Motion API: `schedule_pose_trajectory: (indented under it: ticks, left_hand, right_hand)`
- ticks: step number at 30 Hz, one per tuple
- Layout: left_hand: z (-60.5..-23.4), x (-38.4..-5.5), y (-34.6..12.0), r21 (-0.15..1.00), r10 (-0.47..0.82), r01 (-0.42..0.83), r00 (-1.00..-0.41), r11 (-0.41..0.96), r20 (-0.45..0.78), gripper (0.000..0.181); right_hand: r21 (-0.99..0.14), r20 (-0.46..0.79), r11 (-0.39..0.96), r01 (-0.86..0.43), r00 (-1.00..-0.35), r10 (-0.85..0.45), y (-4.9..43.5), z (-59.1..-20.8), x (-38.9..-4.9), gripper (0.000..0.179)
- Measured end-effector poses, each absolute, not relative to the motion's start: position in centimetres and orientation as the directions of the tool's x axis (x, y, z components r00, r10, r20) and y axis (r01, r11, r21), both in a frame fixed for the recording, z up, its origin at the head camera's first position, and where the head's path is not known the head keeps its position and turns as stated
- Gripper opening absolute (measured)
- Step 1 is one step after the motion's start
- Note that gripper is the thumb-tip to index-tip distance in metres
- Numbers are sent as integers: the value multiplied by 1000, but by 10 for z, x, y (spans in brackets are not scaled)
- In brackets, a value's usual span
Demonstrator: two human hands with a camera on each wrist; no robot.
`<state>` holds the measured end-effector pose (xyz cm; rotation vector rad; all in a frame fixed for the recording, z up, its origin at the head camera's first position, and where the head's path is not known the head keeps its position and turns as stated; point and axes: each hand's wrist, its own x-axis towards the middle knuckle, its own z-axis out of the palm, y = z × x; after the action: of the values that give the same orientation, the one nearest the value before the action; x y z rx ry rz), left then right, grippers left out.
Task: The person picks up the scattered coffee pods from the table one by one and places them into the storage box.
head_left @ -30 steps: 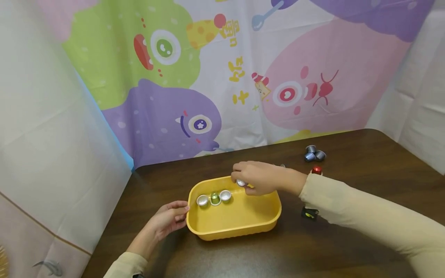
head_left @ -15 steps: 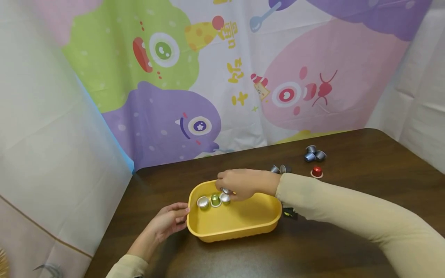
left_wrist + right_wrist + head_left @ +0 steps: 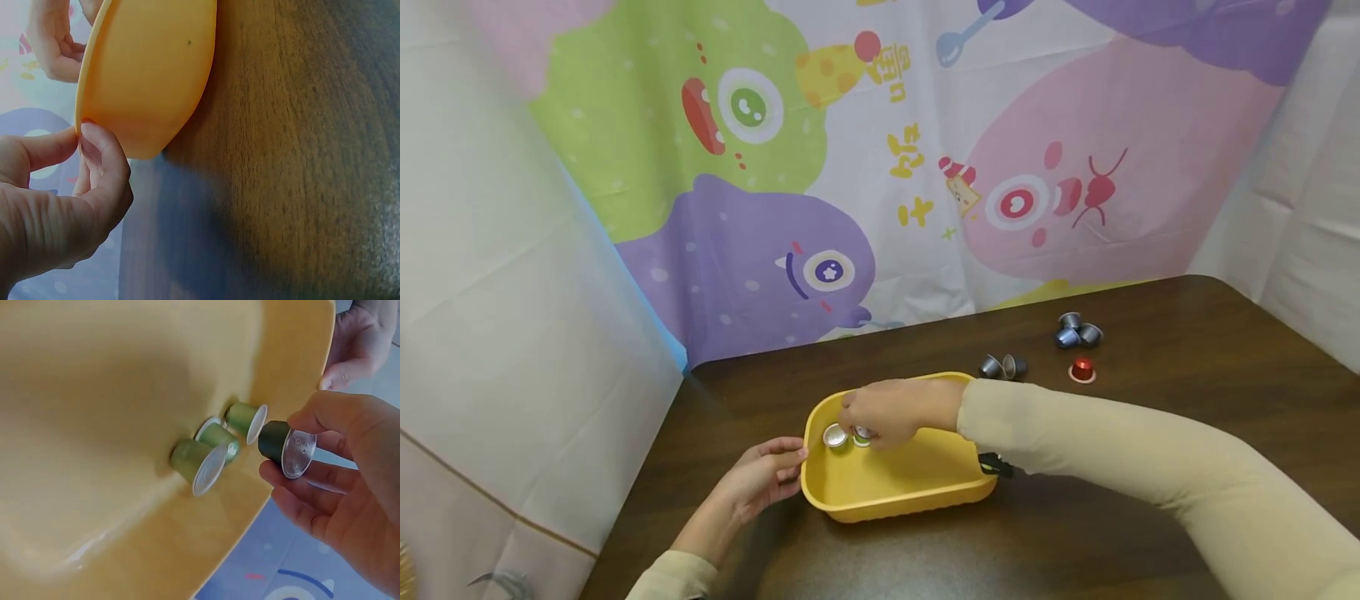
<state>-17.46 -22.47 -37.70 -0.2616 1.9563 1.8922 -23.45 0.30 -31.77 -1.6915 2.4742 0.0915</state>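
Observation:
My left hand [image 3: 762, 477] pinches the left rim of a yellow plastic basket [image 3: 917, 502]; the left wrist view shows thumb and forefinger on its edge. Over the basket's inside, my right hand [image 3: 887, 412] holds a dark green coffee capsule [image 3: 274, 441] between thumb and fingers, its silver lid facing the palm. Below it in the right wrist view, three light green capsules sit in a row in the basket: one capsule [image 3: 194, 462] on its side, a middle capsule [image 3: 220, 440], and another capsule [image 3: 244, 417]. In the head view the right hand hides part of this row.
Behind the basket, two dark grey capsules [image 3: 991, 367] lie on the brown table [image 3: 760, 567]. A red capsule [image 3: 1082, 370] stands farther right, near a cluster of blue and grey capsules [image 3: 1068, 337]. A cartoon-printed cloth [image 3: 925, 275] hangs behind the table.
My right hand has moved left and lower over the basket with the capsule, toward the capsules inside. The two dark grey capsules have come into view behind the arm. My left hand stays on the rim.

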Motion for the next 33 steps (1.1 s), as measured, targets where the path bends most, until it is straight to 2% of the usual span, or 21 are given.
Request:
schedule_pose_trajectory:
  ticks: [10, 16, 33]
  left_hand:
    - [-378, -175, -227, 916, 178, -397, -899, 54, -400, 10]
    - [-378, -174, -227, 915, 174, -400, -898, 58, -404, 11]
    - [-377, -174, -226, 913, 159, -404, -899, 61, -409, 16]
  right_hand:
    - [-31, -196, 314, -949, -303, -933, -17, -327, -236, 19]
    - [-11, -232, 324, -946, -313, -921, -27, -334, -234, 22]
    - [-59, -260, 346, -937, -320, -911, -39, -337, -232, 23]
